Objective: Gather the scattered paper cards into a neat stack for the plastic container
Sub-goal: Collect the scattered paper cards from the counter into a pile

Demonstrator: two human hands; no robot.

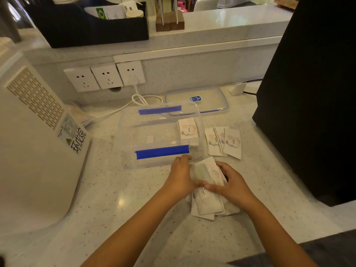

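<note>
A loose pile of white paper cards [207,204] lies on the counter in front of me. My left hand [181,176] and my right hand [230,183] both press on it from either side, fingers curled around the top cards. A few more cards [224,142] lie fanned out farther back, to the right of the clear plastic container [146,130] with blue clips. Inside the container's right end sits a small stack of cards [187,130].
The container's clear lid [210,93] lies behind it. A white appliance [32,143] stands at the left, a black box [312,93] at the right. Wall sockets [105,77] and a white cable [123,106] are at the back.
</note>
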